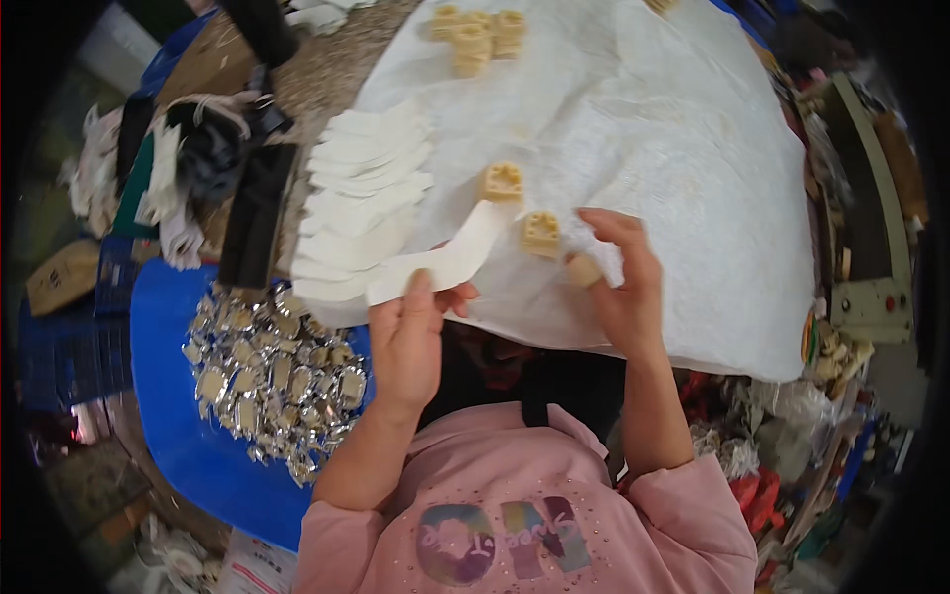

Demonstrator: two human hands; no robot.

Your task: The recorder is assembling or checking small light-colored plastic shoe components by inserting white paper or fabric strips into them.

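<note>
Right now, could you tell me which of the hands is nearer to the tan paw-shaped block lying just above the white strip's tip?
The left. The left hand holds the white strip whose tip reaches the tan paw-shaped block; the right hand sits farther off, lower right, pinching a small tan piece.

Shiny silver-and-gold packets [272, 381] lie heaped in the blue tub [188, 445] at lower left. A brown cardboard box [61, 277] sits at the far left edge. Bottom left, a white printed package [255, 569] peeks beside the pink sleeve.
</note>
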